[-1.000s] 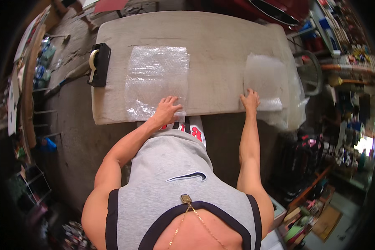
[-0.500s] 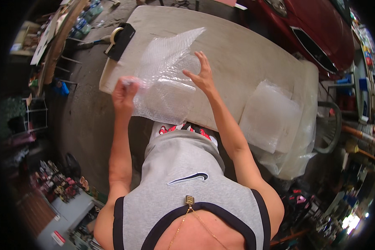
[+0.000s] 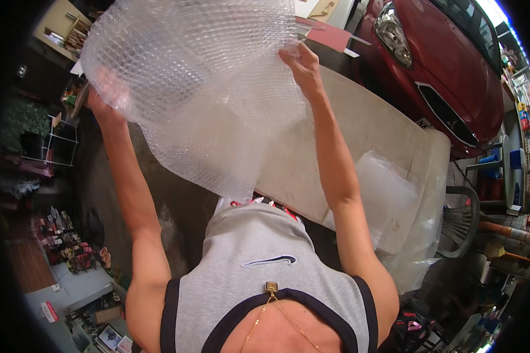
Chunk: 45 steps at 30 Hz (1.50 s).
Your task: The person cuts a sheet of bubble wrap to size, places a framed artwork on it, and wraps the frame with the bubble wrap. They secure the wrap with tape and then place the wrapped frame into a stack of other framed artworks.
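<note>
A large clear sheet of bubble wrap (image 3: 212,112) is held up and spread above the left part of the table (image 3: 359,112). My right hand (image 3: 303,67) pinches its right edge near the top. My left hand (image 3: 107,94) grips the left edge, its fingers showing only dimly through the plastic. The sheet's lower end hangs down to the front of my waist. Folded pieces of bubble wrap (image 3: 383,191) lie on the right part of the table. Whatever is behind the raised sheet is mostly hidden.
A dark red car (image 3: 439,70) stands close to the table's far right. A grey chair (image 3: 462,220) is beside the right end, where clear plastic (image 3: 421,235) drapes over the edge. A pink board (image 3: 330,38) shows beyond the table. Shelves and clutter line the left.
Both hands have moved up and apart, lifting and opening out the bubble wrap. My right hand, open before, now grips its edge. The raised sheet now covers the view of the tape dispenser.
</note>
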{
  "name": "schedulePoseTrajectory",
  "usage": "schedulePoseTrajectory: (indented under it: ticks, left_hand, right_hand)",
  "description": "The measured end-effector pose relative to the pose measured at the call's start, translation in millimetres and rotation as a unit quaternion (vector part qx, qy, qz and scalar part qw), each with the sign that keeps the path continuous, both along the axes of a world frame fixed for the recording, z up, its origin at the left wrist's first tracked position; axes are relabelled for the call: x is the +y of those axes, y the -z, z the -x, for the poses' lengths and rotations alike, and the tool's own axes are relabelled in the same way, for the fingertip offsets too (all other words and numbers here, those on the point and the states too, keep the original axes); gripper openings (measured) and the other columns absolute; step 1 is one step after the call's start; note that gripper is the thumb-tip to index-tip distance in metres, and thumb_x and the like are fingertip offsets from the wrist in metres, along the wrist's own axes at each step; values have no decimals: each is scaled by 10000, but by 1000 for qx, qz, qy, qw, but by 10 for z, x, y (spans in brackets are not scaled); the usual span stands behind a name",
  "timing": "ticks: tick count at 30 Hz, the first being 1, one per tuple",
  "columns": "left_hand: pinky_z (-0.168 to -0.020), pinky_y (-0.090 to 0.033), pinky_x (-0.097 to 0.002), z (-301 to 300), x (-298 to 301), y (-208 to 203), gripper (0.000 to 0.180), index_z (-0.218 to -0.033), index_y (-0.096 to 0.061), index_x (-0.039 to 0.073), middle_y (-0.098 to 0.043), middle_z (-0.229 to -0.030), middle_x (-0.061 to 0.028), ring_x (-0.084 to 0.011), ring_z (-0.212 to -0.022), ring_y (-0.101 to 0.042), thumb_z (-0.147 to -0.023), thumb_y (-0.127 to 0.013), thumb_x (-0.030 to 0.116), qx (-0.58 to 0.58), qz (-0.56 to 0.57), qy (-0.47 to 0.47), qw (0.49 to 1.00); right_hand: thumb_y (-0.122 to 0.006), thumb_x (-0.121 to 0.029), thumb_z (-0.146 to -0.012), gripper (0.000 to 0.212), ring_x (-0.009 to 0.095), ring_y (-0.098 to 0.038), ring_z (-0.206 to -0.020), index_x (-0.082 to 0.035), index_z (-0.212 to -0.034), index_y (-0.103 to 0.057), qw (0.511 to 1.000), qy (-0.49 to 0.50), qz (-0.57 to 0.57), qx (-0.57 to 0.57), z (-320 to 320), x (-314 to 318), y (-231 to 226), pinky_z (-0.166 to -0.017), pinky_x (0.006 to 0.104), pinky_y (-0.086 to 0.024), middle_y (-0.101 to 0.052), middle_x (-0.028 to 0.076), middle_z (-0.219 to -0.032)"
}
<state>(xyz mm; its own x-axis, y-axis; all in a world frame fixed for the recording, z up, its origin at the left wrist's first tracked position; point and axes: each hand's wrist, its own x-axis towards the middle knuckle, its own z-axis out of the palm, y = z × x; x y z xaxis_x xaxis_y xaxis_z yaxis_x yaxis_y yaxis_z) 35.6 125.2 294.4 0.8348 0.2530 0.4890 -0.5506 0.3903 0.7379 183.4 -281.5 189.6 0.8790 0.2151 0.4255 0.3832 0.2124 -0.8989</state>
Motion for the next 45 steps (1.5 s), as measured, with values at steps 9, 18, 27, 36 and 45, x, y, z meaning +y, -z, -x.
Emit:
schedulePoseTrajectory:
  ticks: [9, 18, 27, 36, 45]
  left_hand:
    - [-583, -478, -256, -1189, -214, 362, 512, -1180, -474, -2, -579, -930, -103, -174, -793, -564, -818, -698, 283, 71, -376, -620, 686]
    - [-549, -496, -243, -941, -2493, 418, 497, -1268, -523, 148, -642, -724, -59, -104, -604, -626, -799, -675, 81, -37, -495, 55, 867]
    - [-667, -538, -241, -1092, -2620, 817, 252, -1042, -673, 20, -694, -834, -65, -123, -723, -667, -790, -664, 38, -15, -333, 186, 924]
    - [-571, -527, -216, -1922, -1582, 1174, 123, -871, -705, 26, -650, -716, -37, -68, -593, -584, -762, -681, 77, 128, -447, 135, 875]
    - [-587, -504, -255, -2231, -619, 1678, 279, -1002, -702, 59, -643, -707, -43, -100, -612, -595, -724, -677, 75, 137, -596, 29, 791]
  right_hand:
    - [-641, -198, -877, 239, 66, -510, -683, -95, -1091, -673, 985, 142, 96, -20, 360, -233, -684, -621, 244, -431, -638, 14, -759]
    - [-672, -252, -839, 259, 157, -556, -780, -88, -1039, -682, 962, 98, 254, 6, 718, -232, -558, -687, 297, -453, -628, 78, -905]
    - [-646, -250, -867, 287, 150, -602, -707, -12, -1027, -670, 961, 113, 240, 82, 1012, -452, -527, -649, 282, -485, -640, 99, -927]
    - [-689, -119, -710, 228, 200, -673, -768, -71, -932, -716, 799, 472, 372, 19, 1014, -1529, -511, -729, 296, -523, -687, 117, -934]
    - [-591, -49, -648, 257, 314, -641, -902, -52, -870, -720, 688, 555, 466, 33, 1068, -2418, 241, -865, 371, -484, -678, 156, -924]
